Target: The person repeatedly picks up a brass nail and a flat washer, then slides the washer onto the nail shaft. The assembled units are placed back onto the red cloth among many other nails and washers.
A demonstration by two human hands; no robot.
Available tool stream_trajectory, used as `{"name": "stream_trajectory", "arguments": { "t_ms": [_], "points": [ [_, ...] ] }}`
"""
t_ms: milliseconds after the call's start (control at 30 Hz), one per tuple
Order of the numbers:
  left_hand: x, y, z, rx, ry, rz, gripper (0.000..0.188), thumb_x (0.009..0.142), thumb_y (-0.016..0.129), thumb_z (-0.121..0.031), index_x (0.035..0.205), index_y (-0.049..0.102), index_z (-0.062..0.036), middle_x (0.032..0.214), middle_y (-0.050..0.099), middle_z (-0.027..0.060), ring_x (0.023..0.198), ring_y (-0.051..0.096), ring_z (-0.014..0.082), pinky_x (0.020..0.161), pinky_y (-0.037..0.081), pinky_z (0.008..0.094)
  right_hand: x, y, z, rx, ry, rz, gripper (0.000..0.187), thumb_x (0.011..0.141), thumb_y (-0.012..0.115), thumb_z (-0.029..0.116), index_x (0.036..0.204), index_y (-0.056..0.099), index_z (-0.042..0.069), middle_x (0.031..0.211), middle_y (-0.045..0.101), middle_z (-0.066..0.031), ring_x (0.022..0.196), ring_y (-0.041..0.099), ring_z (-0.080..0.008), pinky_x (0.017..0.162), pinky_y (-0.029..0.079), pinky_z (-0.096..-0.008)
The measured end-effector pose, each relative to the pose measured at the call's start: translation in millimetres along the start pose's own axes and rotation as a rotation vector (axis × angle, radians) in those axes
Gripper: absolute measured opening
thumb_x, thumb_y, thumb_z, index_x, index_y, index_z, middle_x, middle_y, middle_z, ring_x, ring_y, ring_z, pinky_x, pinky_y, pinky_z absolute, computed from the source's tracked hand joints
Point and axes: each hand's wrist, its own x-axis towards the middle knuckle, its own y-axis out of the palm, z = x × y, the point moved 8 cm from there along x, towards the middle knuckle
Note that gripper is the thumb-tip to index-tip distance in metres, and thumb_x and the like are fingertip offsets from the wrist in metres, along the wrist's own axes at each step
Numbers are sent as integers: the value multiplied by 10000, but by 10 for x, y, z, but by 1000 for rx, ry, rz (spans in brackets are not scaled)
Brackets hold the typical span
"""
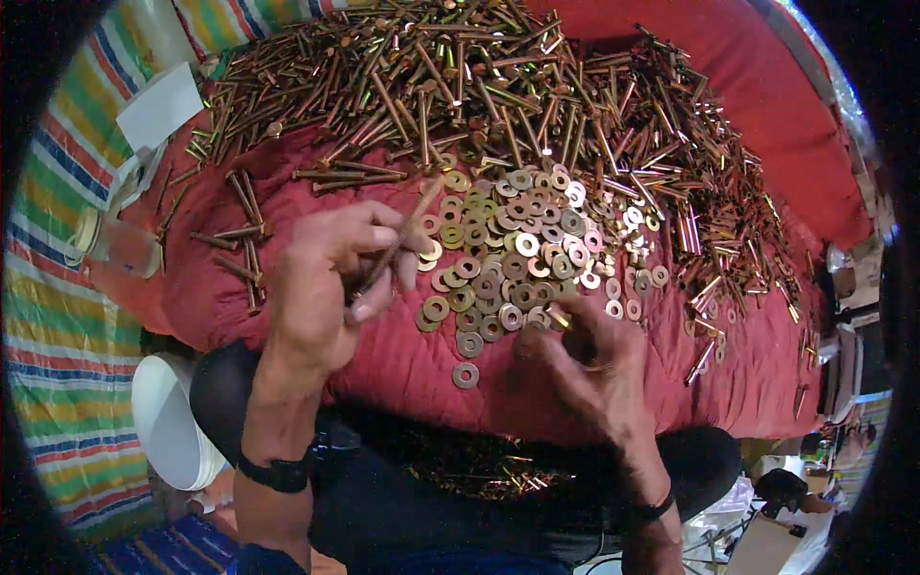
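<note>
Red cloth (709, 398) strewn with bolts (402, 86) and washers (522, 254)

The cloth looks quilted and wrinkled. Bolts heap along its far side and down its right. Washers spread over the middle, one lone washer (466, 383) nearest the front edge. Small shiny pieces (632, 225) lie right of them; a few loose bolts (240, 232) lie to the left.

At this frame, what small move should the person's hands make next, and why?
Probably bring the right hand toward the left hand, to try the small, shiny gold-coloured metal piece on the long, copper-coloured metal bolt. The right hand seems to pinch that piece, its shape unclear, while the left holds the bolt with one end sticking out free.
</note>
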Motion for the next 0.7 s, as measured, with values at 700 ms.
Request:
{"name": "stream_trajectory", "arguments": {
  "t_ms": [700],
  "points": [
    [-238, 813, 269, 629, 383, 148, 154, 897, 736, -127, 953, 774, 12, 701, 664, 85, 593, 656, 176, 547, 499, 323, -41, -182, -180, 350, 222, -134, 111, 927, 685, 21, 1026, 706, -24, 802, 715, -34, 716, 664, -95, 643, 515, -246]
  ]
}}
